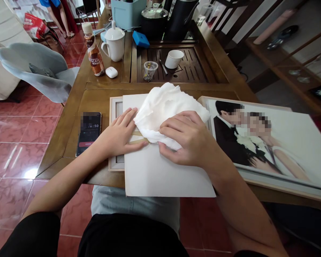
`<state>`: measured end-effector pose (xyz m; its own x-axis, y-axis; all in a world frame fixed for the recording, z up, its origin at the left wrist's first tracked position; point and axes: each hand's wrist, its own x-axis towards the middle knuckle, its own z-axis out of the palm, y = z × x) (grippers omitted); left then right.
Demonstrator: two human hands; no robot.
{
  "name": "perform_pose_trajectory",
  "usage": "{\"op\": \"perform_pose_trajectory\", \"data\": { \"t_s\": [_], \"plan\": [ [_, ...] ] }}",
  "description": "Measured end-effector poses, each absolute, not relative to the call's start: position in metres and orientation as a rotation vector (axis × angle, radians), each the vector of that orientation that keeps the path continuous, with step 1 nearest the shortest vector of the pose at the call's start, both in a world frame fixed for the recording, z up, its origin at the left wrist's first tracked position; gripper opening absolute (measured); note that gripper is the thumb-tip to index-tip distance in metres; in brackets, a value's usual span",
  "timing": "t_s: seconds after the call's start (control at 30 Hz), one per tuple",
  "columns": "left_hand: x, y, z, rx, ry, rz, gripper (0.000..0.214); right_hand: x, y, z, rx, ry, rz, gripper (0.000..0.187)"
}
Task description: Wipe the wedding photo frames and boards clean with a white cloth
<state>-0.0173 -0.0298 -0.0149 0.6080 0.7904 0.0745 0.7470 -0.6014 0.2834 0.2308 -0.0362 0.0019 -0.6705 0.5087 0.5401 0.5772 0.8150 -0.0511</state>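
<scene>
A soft, crumpled white mass (160, 107) with ragged edges, perhaps modelling clay, rests over a white board (166, 182). The curled fingers of my right hand (188, 139) press on its near right part, the thumb tucked at its lower edge. My left hand (123, 137) lies stretched out on the board's left side, fingertips near the mass and thumb pointing right. Beneath the board a wooden frame (112, 134) shows at the left. Pale strips under the mass near my left thumb are partly covered.
To the right lies a framed couple's photo (289, 142). A phone (88, 132) is on the left of the wooden table (69, 142). Farther back stand a drink bottle (95, 53), lidded mug (115, 43), earbud case (111, 72), small plastic cup (150, 70) and white cup (174, 59).
</scene>
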Motion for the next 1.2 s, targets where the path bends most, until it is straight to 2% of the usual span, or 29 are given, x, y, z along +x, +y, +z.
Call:
{"op": "perform_pose_trajectory", "data": {
  "t_s": [1.2],
  "plan": [
    [-0.0179,-0.0304,-0.0144,2.622,1.263,0.288,0.084,0.2302,-0.0372,0.0029,-0.788,-2.455,-0.189,0.007]
  ]
}}
